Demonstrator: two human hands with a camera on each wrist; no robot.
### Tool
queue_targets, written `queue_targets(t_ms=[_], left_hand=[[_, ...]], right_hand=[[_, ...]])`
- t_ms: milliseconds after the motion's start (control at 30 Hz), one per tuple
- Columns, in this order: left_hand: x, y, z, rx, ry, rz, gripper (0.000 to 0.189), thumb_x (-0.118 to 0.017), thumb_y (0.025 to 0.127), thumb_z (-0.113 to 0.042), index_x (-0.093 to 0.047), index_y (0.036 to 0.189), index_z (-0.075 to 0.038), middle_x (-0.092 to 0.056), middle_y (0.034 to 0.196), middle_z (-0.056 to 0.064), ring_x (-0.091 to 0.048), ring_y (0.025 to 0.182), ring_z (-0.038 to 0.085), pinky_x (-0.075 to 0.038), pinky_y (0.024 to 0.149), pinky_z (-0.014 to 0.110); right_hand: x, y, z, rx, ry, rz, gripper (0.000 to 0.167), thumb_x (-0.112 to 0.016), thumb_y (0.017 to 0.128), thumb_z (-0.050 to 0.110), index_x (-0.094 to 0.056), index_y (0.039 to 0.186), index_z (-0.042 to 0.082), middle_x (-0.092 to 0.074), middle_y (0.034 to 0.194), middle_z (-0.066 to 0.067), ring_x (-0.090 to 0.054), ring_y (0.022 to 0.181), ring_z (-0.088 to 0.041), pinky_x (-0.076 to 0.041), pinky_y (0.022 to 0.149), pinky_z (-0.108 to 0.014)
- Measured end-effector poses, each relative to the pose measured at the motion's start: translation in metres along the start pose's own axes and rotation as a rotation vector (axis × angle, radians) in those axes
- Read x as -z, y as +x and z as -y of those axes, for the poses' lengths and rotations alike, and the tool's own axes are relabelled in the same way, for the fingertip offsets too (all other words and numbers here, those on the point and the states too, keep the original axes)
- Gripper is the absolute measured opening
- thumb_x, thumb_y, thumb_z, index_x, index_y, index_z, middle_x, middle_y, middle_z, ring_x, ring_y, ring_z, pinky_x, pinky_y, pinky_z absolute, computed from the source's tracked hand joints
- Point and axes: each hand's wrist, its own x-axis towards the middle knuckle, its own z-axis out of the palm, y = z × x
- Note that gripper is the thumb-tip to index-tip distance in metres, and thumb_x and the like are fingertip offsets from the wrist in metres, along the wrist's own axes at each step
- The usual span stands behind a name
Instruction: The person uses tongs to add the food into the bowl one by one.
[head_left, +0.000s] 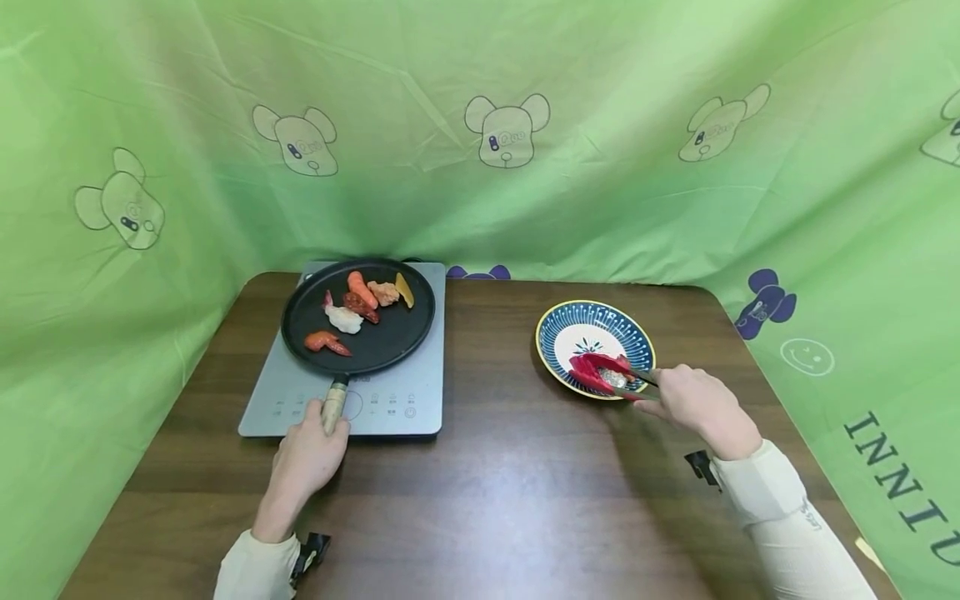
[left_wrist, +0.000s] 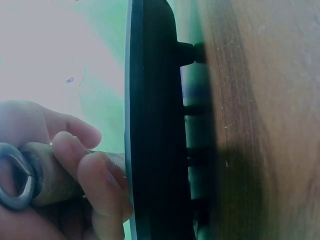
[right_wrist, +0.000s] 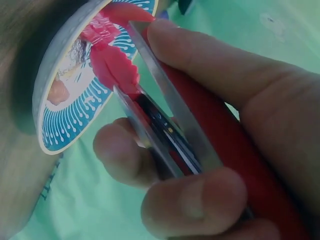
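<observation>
My left hand point(head_left: 311, 450) grips the wooden-looking handle point(head_left: 334, 406) of a flat black pan point(head_left: 390, 333), which rests on a grey induction cooktop point(head_left: 420, 375). A metal ring point(left_wrist: 31, 182) shows at the handle's end in the left wrist view. With my right hand point(head_left: 693, 402) I hold red-tipped tongs point(right_wrist: 187, 100), thumb on one arm and fingers curled round the other. Their scalloped tips reach into a blue-and-white plate point(head_left: 549, 358). Beside the tips lie a silvery-grey patterned piece point(right_wrist: 76, 55) and a pinkish-brown piece point(right_wrist: 57, 92); I cannot tell whether the tips hold anything.
On the pan lie a white shrimp-like piece point(head_left: 347, 320), a reddish chicken wing point(head_left: 327, 342), an orange sausage-like piece point(head_left: 362, 289), a dark red piece point(head_left: 362, 307), a fried-looking chunk point(head_left: 384, 292) and a yellow wedge point(head_left: 404, 289). A green curtain point(head_left: 420, 192) surrounds the wooden table point(head_left: 487, 467).
</observation>
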Motion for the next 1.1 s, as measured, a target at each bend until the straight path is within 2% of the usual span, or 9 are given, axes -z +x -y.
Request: queue_targets(t_ms=[200,500,767,1100], left_hand=[[0.000,0.001,0.000,-0.005,0.007,-0.008,0.053,-0.043,0.092,-0.032,-0.032,0.132,0.000,-0.050,0.074,0.013,-0.048,0.054,0.024,-0.035,0.045,0.036],[-0.001,0.002,0.000,-0.006,0.008,-0.011,0.052,-0.043,0.092,-0.032,-0.032,0.132,0.000,-0.050,0.074,0.013,-0.047,0.054,0.024,-0.035,0.045,0.036],[-0.002,0.002,0.001,-0.007,0.008,-0.014,0.052,-0.043,0.092,-0.032,-0.032,0.132,0.000,-0.050,0.073,0.013,-0.047,0.054,0.024,-0.035,0.045,0.036],[-0.002,0.000,0.001,-0.013,0.003,-0.023,0.049,-0.043,0.092,-0.031,-0.035,0.129,-0.001,-0.050,0.072,0.012,-0.047,0.053,0.024,-0.035,0.045,0.036]], right_hand=[[-0.002,0.004,-0.008,0.051,0.046,0.067,0.027,-0.069,0.083,0.034,-0.056,0.077,0.011,-0.051,0.063,-0.004,-0.059,0.061,-0.029,-0.044,0.054,-0.047],[-0.009,0.006,-0.017,0.101,0.066,0.021,0.024,-0.069,0.084,0.032,-0.057,0.080,0.011,-0.047,0.060,-0.001,-0.055,0.056,-0.023,-0.042,0.052,-0.044],[-0.022,0.013,-0.017,0.060,0.087,0.003,0.032,-0.067,0.085,0.033,-0.052,0.080,0.005,-0.049,0.062,-0.005,-0.056,0.056,-0.026,-0.042,0.052,-0.046],[-0.032,0.022,-0.016,0.014,0.155,-0.047,0.033,-0.065,0.086,0.034,-0.052,0.084,0.004,-0.050,0.064,-0.007,-0.053,0.056,-0.027,-0.043,0.055,-0.048]])
